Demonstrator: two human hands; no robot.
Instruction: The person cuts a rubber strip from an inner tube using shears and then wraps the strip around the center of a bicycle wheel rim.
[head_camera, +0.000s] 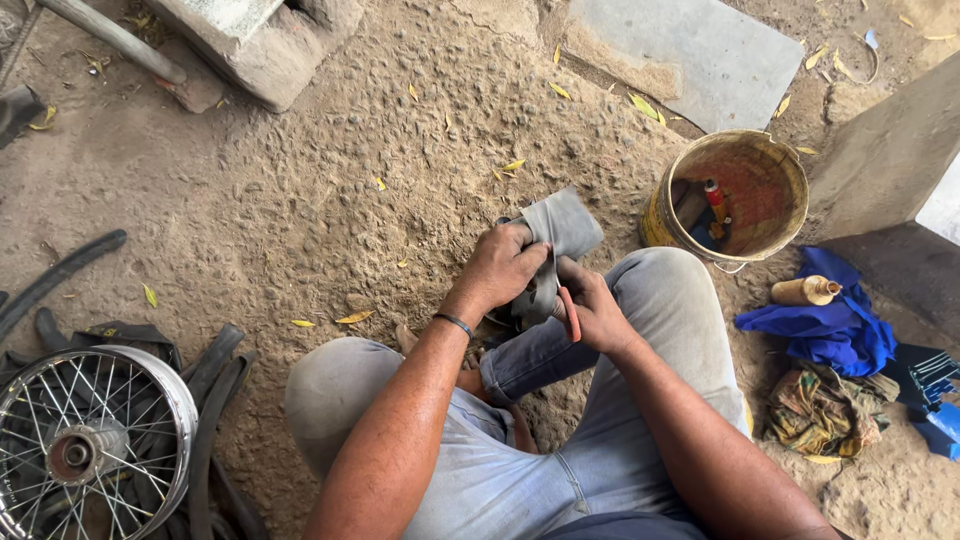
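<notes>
Both hands (545, 285) on limp, dusty, perhaps rubber tube (562, 235)

The folded rubber tube (562, 232) is dull grey, the tool handle (570, 314) beside it orange-red. Far right, a bucket (660, 210) — yellow outside, rusty orange within. A blue cloth (830, 325) lies right, near it a rag (820, 410) patterned green and brown. Near left — a shiny silver spoked wheel (90, 440), black tyres (215, 400).

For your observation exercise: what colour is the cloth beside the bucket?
Blue cloth, right of the bucket; head view.
</notes>
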